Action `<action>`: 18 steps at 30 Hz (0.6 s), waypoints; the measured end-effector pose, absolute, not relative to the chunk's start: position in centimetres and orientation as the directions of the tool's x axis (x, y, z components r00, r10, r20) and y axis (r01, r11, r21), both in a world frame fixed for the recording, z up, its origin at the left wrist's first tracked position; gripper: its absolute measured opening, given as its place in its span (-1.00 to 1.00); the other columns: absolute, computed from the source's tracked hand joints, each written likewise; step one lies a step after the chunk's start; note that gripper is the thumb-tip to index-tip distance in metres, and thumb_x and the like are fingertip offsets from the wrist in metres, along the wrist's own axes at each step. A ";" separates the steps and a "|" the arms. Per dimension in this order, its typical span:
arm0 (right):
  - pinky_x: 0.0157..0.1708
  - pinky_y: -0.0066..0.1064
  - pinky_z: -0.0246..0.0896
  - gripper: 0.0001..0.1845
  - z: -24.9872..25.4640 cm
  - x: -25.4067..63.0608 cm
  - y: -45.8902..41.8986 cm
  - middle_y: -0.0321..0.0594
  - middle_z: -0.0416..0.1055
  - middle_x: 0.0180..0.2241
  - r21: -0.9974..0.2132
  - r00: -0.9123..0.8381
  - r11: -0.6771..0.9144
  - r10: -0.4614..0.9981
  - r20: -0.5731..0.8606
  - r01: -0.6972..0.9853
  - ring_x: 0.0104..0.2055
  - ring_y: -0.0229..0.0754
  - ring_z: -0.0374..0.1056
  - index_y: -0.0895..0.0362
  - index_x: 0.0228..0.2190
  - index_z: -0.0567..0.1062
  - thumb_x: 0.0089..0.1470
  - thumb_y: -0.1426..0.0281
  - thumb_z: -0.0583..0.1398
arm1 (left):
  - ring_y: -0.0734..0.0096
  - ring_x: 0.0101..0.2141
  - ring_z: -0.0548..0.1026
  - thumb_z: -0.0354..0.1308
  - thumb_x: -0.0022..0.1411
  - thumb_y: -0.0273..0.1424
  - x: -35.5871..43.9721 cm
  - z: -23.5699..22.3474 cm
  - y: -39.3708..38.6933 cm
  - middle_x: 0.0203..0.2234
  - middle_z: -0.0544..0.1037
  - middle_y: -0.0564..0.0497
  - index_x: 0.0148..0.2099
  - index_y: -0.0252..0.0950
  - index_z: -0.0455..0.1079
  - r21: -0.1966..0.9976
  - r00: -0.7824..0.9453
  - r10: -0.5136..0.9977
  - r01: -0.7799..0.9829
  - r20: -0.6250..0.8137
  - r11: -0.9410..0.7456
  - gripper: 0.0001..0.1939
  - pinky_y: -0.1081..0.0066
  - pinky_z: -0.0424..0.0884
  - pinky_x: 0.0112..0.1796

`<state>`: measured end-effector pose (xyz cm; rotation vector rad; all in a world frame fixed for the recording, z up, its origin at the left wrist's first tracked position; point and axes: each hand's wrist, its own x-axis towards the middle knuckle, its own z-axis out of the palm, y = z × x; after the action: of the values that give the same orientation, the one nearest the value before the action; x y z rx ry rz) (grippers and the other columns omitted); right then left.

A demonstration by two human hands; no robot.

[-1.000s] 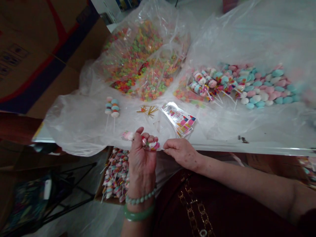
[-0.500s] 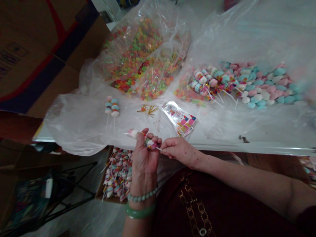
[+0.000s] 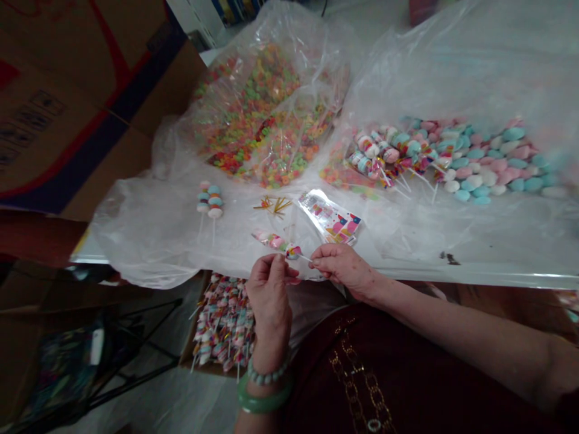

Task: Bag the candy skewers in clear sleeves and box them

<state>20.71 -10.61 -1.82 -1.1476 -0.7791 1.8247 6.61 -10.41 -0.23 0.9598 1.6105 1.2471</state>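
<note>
Two hands work over the near edge of a desk [image 3: 398, 266]. On the left wrist are a green bangle [image 3: 266, 399] and a string of beads [image 3: 270, 377]. The left hand [image 3: 271, 294] has its thumb and fingers close together, just under the candy. I cannot tell if it pinches the wrap, a tie or nothing. The right hand [image 3: 344, 268] holds the end of a thin white stick [image 3: 306, 258]. On that stick is the candy [image 3: 274, 242], in a shiny wrap, up off to the left of the right hand. Below the desk, a box [image 3: 186, 354] is full of wrapped candy sticks [image 3: 224, 322].

The step now looks like closing the bottom of the wrap. I think the next move calls for a snug tie around the stick, with the right hand keeping it from turning.

A bit farther back lie flat wraps [image 3: 332, 220], gold ties [image 3: 280, 208] and two bare candy sticks [image 3: 215, 202]. Behind those, to the right, are more finished sticks [image 3: 388, 155] beside pink, blue and white sweets [image 3: 491, 164]. To the left sits a big clear bag of little candy rings [image 3: 266, 123], near a tall cardboard box [image 3: 88, 102].
</note>
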 end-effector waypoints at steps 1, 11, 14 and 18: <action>-0.61 -0.53 -0.15 -0.88 -2.0 20.7 -10.7 -0.42 0.18 -0.69 -0.849 -0.239 -0.439 0.894 -0.380 -0.295 -0.62 -0.38 0.04 0.19 -0.53 0.43 -0.12 0.37 0.18 | 0.51 -0.62 0.40 0.25 0.05 -0.29 6.6 -0.2 -10.4 -0.62 0.40 0.12 -0.35 -0.32 0.38 0.980 -0.343 0.929 0.086 -0.141 0.180 -0.80 0.55 0.36 -0.62; -0.56 -0.50 -0.07 -0.91 -2.0 21.0 -10.9 -0.44 0.17 -0.69 -0.890 -0.235 -0.407 0.903 -0.358 -0.205 -0.60 -0.35 0.07 0.16 -0.56 0.40 -0.07 0.41 0.16 | 0.51 -0.59 0.38 0.21 0.07 -0.42 6.7 -0.3 -10.3 -0.59 0.44 0.13 -0.34 -0.27 0.43 0.955 -0.265 0.964 0.278 -0.023 0.099 -0.94 0.56 0.29 -0.55; -0.52 -0.49 -0.03 -0.88 -1.7 21.2 -10.9 -0.42 0.19 -0.68 -0.929 -0.238 -0.356 0.915 -0.326 -0.096 -0.58 -0.33 0.10 0.15 -0.57 0.40 -0.03 0.45 0.14 | 0.48 -0.56 0.35 0.17 0.09 -0.44 6.2 -0.5 -10.2 -0.61 0.42 0.13 -0.36 -0.24 0.42 0.899 -0.241 0.970 0.433 0.042 0.069 -0.98 0.54 0.25 -0.50; -0.42 -0.47 0.00 -0.84 -1.6 21.5 -11.1 -0.38 0.26 -0.61 -0.968 -0.190 -0.146 0.964 -0.186 0.204 -0.48 -0.28 0.19 0.14 -0.56 0.40 0.04 0.49 0.13 | 0.44 -0.51 0.29 0.19 -0.01 -0.55 5.8 -0.5 -10.2 -0.60 0.38 0.12 -0.46 -0.24 0.41 0.838 -0.255 0.959 0.544 0.126 0.034 -0.90 0.52 0.18 -0.44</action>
<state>21.46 -11.12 -1.61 -1.3724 -1.4249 1.3982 5.83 -10.18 -0.49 1.5171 1.8374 1.1312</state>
